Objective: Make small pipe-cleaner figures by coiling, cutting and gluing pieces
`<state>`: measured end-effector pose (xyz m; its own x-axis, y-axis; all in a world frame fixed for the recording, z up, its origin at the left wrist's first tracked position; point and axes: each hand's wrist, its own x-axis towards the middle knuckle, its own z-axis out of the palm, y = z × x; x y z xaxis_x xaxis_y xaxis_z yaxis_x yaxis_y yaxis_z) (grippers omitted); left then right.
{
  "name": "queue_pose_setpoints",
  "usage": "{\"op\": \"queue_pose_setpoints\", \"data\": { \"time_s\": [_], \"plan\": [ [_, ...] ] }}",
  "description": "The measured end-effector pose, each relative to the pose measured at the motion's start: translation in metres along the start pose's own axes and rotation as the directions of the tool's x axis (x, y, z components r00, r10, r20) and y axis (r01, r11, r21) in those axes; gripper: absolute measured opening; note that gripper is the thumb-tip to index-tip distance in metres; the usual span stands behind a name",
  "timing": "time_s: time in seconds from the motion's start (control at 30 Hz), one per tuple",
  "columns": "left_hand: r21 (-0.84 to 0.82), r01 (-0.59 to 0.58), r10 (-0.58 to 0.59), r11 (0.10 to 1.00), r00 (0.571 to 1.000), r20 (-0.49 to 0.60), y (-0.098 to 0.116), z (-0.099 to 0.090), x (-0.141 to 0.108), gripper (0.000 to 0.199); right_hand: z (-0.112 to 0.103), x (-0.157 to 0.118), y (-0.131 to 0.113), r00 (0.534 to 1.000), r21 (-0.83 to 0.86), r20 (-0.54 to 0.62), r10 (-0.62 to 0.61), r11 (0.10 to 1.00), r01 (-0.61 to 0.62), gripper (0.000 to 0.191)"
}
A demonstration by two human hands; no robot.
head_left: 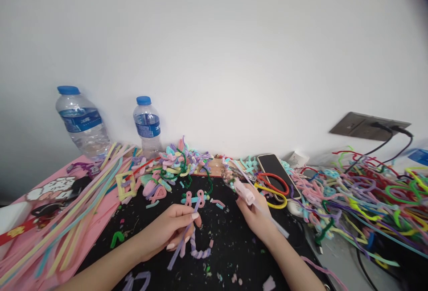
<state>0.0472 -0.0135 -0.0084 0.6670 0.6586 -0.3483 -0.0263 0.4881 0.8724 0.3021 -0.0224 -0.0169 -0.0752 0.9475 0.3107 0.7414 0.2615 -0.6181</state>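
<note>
Between the thumb and fingers of my left hand [182, 225] is a purple pipe cleaner [177, 254], slanting down and to the left. A twisted purple and pink piece [200, 253] curves just below the fingertips. My right hand [253, 213] is closed round a pale pink glue gun [245, 193], whose nozzle end points up and left; a translucent glue stick [279, 227] sticks out at its back. Pink looped pieces on a light blue strip [195, 198] lie on the black mat [230, 246] beyond my left hand.
Two water bottles [82, 121] [147, 126] stand by the wall. Long pipe cleaners [72, 219] cover pink sheets at left. A phone [276, 175], red and yellow loops [276, 199] and a tangled coloured pile [361, 193] are at right. Finished shapes [174, 161] lie at the back.
</note>
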Motion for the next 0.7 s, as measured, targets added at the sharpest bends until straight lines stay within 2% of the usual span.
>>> {"op": "queue_pose_setpoints", "data": {
  "time_s": [0.2,0.3,0.37,0.47,0.53,0.6,0.7],
  "plan": [
    [-0.023,0.008,-0.007,1.000,0.999,0.044,-0.003,-0.005,0.000,0.031,-0.006,0.004,0.010,0.997,-0.300,0.075,-0.003,0.954,0.026,0.051],
    [-0.021,-0.010,0.012,1.000,0.995,0.096,-0.003,-0.006,0.000,0.030,-0.005,0.004,0.008,0.998,-0.350,0.069,-0.005,0.936,0.029,0.053],
    [-0.011,-0.018,0.020,1.000,0.990,0.142,-0.002,-0.006,0.000,0.030,-0.006,0.003,0.002,0.999,-0.328,0.013,-0.052,0.943,0.054,0.046],
    [0.005,-0.003,0.002,1.000,0.977,0.212,-0.003,-0.007,-0.001,0.031,-0.007,-0.002,-0.011,0.984,-0.147,-0.055,-0.167,0.976,0.157,0.031],
    [0.026,0.032,-0.038,0.999,0.962,0.272,-0.005,-0.008,-0.002,0.032,-0.002,-0.007,-0.022,0.981,0.081,-0.001,-0.193,0.978,0.192,0.025],
    [0.049,0.067,-0.080,0.997,0.942,0.327,-0.005,-0.008,-0.003,0.032,0.006,-0.014,-0.033,0.978,0.275,0.133,-0.162,0.954,0.121,0.024],
    [0.065,0.106,-0.122,0.992,0.920,0.372,-0.004,-0.007,-0.004,0.031,0.019,-0.023,-0.045,0.961,0.463,0.253,-0.109,0.886,-0.021,0.020]
  ]
}}
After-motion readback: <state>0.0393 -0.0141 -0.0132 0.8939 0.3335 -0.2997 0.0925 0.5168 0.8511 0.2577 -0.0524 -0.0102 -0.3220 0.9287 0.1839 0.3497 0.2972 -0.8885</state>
